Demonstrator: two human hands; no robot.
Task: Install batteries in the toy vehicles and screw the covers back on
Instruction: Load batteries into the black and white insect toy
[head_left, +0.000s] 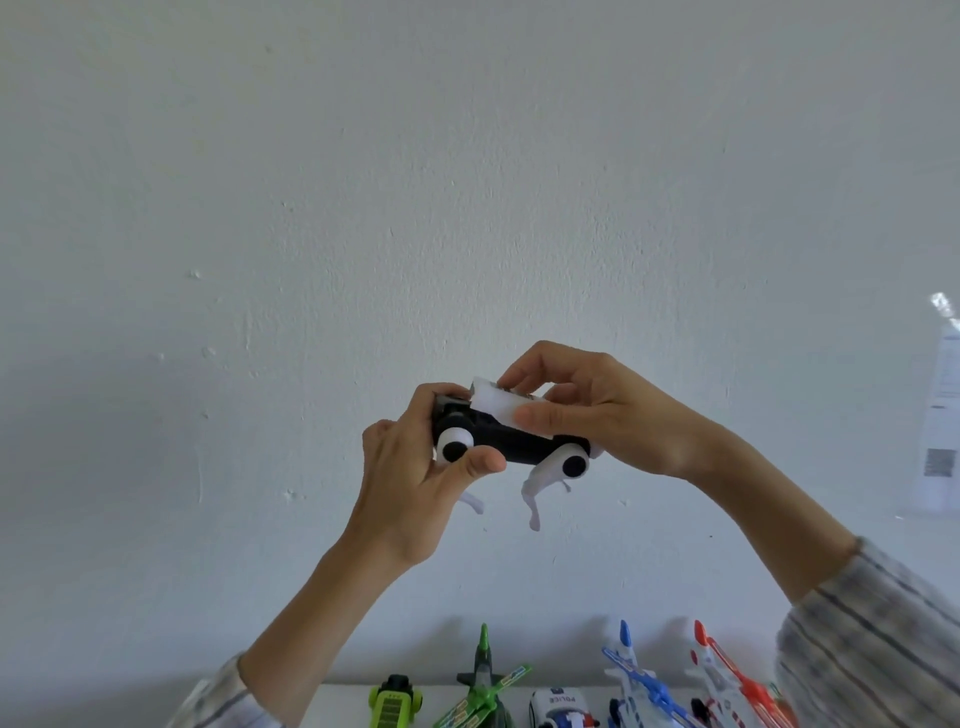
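Note:
A small black-and-white toy with white legs (511, 444) is held up in front of the wall, well above the table. My left hand (415, 483) grips its left end, thumb under a white wheel-like joint. My right hand (597, 410) holds the right end; its thumb and fingers pinch a white cover piece (496, 405) on top of the toy. No batteries or screwdriver show.
Along the bottom edge, on a white table (343, 706), stand a green vehicle (395, 701), a green helicopter (483, 686), a police car (563, 709), a blue-white helicopter (641, 680) and a red-white helicopter (727, 680). A paper sheet (943, 415) hangs on the wall at right.

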